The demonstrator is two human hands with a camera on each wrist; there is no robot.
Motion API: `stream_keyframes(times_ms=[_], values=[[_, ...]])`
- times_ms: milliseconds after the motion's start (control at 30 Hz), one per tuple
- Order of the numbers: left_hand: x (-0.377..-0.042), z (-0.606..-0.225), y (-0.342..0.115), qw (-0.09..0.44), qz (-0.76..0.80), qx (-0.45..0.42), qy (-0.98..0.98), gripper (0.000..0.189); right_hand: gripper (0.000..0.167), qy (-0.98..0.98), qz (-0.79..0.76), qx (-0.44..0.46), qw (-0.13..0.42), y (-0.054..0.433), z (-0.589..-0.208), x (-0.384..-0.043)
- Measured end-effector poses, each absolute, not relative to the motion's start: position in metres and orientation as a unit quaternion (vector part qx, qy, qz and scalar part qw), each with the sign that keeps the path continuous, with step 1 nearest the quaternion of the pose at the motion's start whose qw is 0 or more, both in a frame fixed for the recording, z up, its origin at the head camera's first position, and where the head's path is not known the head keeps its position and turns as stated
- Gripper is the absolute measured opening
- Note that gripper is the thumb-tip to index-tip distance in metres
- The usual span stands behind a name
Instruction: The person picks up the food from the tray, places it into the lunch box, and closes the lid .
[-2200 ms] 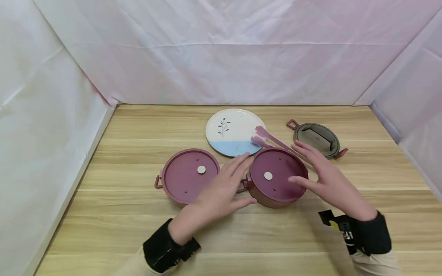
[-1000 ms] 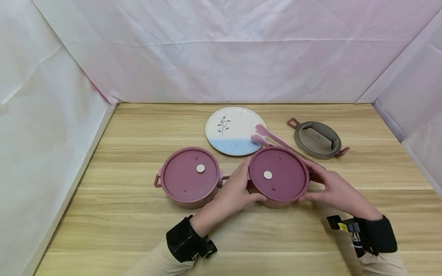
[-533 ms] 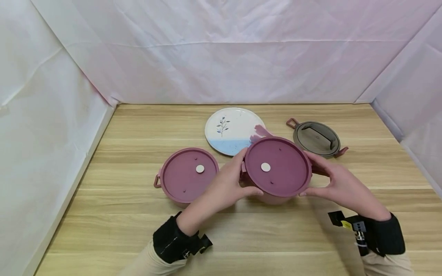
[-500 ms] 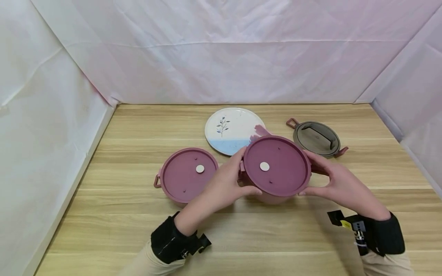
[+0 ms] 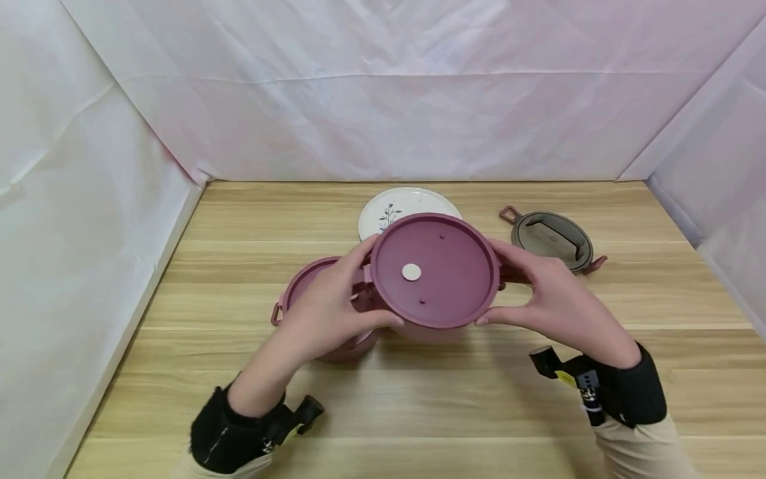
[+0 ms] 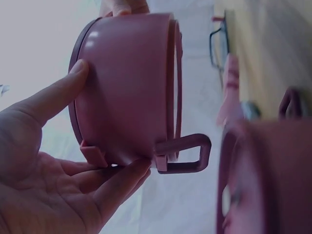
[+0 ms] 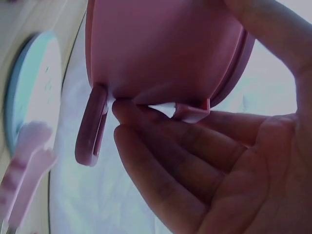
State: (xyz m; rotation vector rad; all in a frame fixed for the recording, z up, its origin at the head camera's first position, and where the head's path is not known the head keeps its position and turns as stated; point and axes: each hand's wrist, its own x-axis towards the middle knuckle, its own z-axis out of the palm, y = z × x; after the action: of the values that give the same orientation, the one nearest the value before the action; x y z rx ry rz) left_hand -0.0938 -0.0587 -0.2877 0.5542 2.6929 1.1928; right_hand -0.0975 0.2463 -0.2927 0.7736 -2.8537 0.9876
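Raised above the table, a plum-coloured round pot [image 5: 443, 279] with a flat top bearing a white disc is held by both hands. My left hand [image 5: 323, 306] grips its left side, the thumb near the upper rim and the fingers below the small tab. On the opposite side my right hand [image 5: 553, 299] holds it likewise, fingers curled under the side tab [image 7: 192, 112]. A loop handle [image 6: 187, 153] sticks out low on the pot's wall. Below and left stands a second plum pot [image 5: 311, 276], partly hidden by my left hand and the held pot.
Behind the held pot lies a plate [image 5: 407, 203] with a leaf drawing, partly covered. Pink-tipped tongs [image 7: 29, 165] show in the right wrist view. At the back right sits a small grey lidded pan [image 5: 553, 243]. White cloth walls [image 5: 383, 126] enclose the table.
Both hands came down to the right-hand pot, took hold of its sides and lifted it. The pot has moved up and left, overlapping the second pot and hiding the tongs in the head view.
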Motion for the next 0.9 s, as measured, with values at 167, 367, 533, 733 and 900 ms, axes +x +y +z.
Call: stream_keyframes(times_ms=[167,367,533,733,900], values=[[-0.092,-0.277,-0.082,0.07,0.406,0.176,0.894,0.107,0.098,-0.905,0.339,0.255,0.0,0.223,-0.284,-0.104],[-0.091,-0.275,-0.115,0.072,0.428,0.18,0.883,0.1,0.096,-0.891,0.359,0.276,-0.006,0.191,-0.283,-0.112],[-0.092,-0.28,-0.134,0.07,0.434,0.19,0.878,0.099,0.097,-0.886,0.362,0.29,-0.011,0.171,-0.29,-0.116],[-0.097,-0.292,-0.148,0.075,0.443,0.206,0.869,0.099,0.097,-0.89,0.355,0.285,-0.016,0.157,-0.302,-0.115],[-0.1,-0.299,-0.156,0.085,0.447,0.21,0.865,0.099,0.097,-0.89,0.357,0.284,-0.001,0.15,-0.308,-0.113]])
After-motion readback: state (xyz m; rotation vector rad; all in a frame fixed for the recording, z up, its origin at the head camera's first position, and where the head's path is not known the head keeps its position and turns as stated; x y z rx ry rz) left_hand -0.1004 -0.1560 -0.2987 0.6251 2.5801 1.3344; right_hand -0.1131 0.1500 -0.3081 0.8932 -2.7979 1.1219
